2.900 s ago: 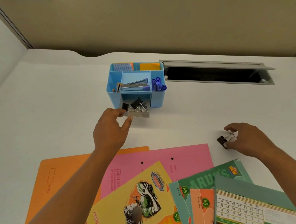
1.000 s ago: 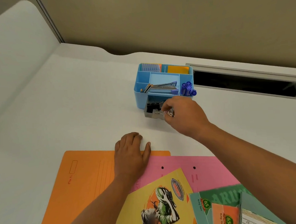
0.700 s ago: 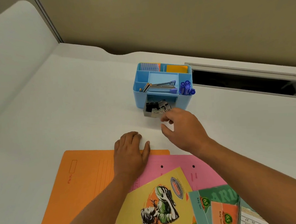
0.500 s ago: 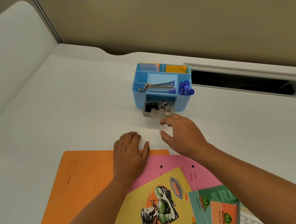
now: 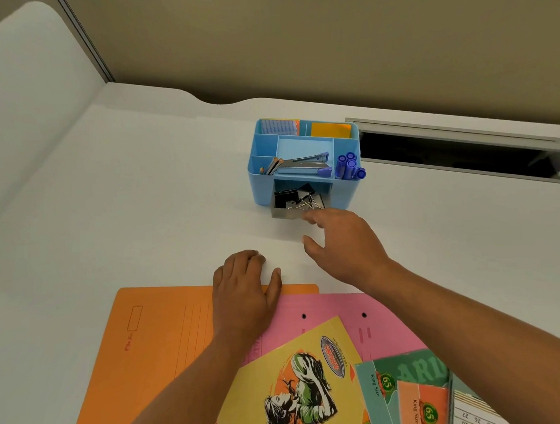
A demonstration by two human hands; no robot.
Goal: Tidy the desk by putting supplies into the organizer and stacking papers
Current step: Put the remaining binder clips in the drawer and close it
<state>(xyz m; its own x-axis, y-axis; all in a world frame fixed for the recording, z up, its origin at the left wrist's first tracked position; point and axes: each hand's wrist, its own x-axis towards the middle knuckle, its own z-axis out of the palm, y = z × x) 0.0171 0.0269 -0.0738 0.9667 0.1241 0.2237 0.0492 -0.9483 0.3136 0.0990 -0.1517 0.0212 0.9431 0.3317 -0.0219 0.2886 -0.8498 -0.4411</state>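
- The loose papers lie fanned at the near edge of the white desk (image 5: 139, 187), not yet stacked: a flat orange card folder (image 5: 155, 334), a pink card folder (image 5: 387, 329), a yellow illustrated notebook (image 5: 292, 375) and green notebooks (image 5: 407, 377). The left hand (image 5: 242, 292) rests flat on the orange folder's far edge, fingers straight and holding nothing. Weight on it could skid or crease the folder.
- The light-blue plastic organizer (image 5: 260, 186) stands farther back, just beside the open cable slot (image 5: 449, 155). It looks light, so a hard shove might slide the whole box instead of shutting its drawer.
- The small grey drawer (image 5: 285, 213) sticks out of the organizer's front. The right hand (image 5: 343, 244) touches its front with relaxed fingertips (image 5: 308, 215) and grips nothing. An off-centre push could skew and jam it.
- The black binder clips (image 5: 295, 196) are heaped in that drawer, with wire handles poking above the rim. They could snag on the opening's top edge, blocking the drawer or spilling out.
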